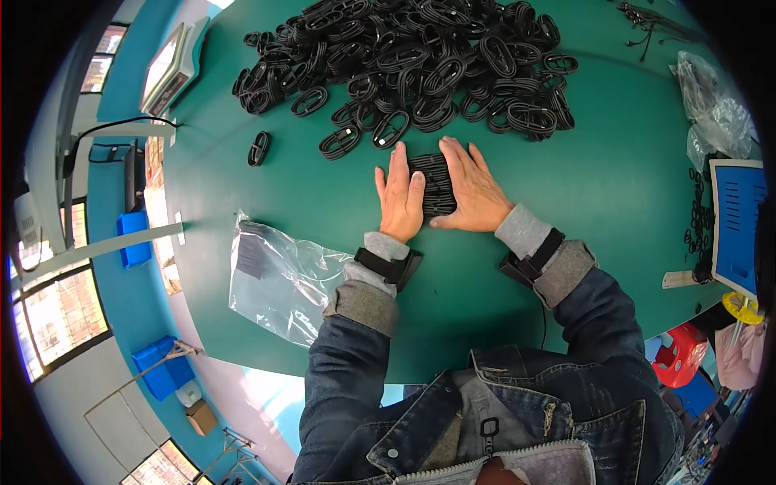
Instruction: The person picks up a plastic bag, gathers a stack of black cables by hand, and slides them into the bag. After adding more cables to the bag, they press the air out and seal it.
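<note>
A tight row of black coiled cables is squeezed between my two hands on the green table. My left hand presses its left side, with the thumb along the coils. Against the right side lies my right hand, fingers pointing away from me and thumb at the near end. Just beyond my fingertips spreads a large heap of similar black coiled cables. One single coil lies apart on the left. A clear plastic bag rests left of my left forearm, with a dark bundle inside its far corner.
The green tabletop extends around my hands. At the right edge are crumpled clear plastic, a blue panel-like container and small black loops. Loose black cables lie far right. A red stool stands beside the table.
</note>
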### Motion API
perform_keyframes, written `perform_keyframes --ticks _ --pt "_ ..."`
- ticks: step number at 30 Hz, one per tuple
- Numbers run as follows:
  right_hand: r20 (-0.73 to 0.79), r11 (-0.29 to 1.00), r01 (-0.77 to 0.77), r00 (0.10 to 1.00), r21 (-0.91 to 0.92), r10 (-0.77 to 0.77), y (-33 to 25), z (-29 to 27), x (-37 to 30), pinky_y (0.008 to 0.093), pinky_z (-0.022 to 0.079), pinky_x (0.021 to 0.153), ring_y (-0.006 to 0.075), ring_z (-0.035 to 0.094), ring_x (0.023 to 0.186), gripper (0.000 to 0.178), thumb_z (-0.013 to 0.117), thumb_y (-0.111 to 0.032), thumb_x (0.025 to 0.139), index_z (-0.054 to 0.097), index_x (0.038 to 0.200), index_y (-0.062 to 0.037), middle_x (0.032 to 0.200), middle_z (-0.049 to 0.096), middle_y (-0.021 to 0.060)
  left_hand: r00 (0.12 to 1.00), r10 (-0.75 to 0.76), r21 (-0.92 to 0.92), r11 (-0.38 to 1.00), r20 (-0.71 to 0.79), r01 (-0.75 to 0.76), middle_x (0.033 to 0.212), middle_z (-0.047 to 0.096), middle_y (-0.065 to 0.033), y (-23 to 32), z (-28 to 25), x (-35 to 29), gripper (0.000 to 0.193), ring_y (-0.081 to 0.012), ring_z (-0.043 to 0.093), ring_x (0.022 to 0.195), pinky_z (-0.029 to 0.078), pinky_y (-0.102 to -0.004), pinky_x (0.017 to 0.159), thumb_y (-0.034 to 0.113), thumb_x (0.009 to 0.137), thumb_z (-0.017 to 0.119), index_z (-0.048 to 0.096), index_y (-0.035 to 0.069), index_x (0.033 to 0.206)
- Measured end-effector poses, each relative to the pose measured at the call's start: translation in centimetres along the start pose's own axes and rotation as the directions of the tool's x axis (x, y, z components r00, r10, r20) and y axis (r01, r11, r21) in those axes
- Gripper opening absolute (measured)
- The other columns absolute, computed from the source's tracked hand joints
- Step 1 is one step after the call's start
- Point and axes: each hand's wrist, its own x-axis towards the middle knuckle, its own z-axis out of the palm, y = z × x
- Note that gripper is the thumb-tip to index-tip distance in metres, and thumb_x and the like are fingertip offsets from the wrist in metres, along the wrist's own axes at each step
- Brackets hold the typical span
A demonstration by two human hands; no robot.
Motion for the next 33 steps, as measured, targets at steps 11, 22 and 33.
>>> perform_keyframes --ticks 11,22,33 --pt "0.052 0.989 0.144 0.988 -0.015 -0.143 -0.1 -0.6 0.8 0.0462 0.021 0.109 0.0387 0.019 0.133 0.107 0.080 -0.028 0.054 0.017 0.135 0.0027 0.141 0.019 0.0239 0.998 -0.038 -0.016 0.999 0.051 0.039 0.140 0.035 -0.0125 0.1 -0.7 0.2 0.056 -0.0291 0.021 0.135 -0.002 -0.0498 0.108 0.041 0.095 0.023 0.030 0.006 0.138" --pt "-0.040 0.998 0.037 0.999 0.059 -0.034 -0.4 -0.5 0.3 0.0426 0.029 0.105 0.0388 0.032 0.124 0.095 0.078 -0.019 0.055 0.026 0.132 -0.0005 0.132 0.031 0.0233 0.993 -0.014 -0.129 0.992 -0.116 -0.002 0.140 0.034 -0.0167 0.4 0.8 0.0 0.058 -0.0303 0.024 0.133 0.002 -0.0480 0.109 0.042 0.094 0.026 0.029 0.003 0.137" --pt "-0.088 0.980 0.100 0.992 0.174 -0.086 -0.6 0.5 -0.6 0.0423 0.036 0.097 0.0375 0.043 0.113 0.084 0.075 -0.011 0.056 0.032 0.128 -0.0014 0.121 0.043 0.0202 0.988 -0.087 -0.126 0.989 -0.126 0.071 0.131 0.042 -0.0163 1.2 0.6 -0.1 0.050 -0.0311 0.037 0.123 0.007 -0.0500 0.107 0.035 0.093 0.032 0.034 0.002 0.131"
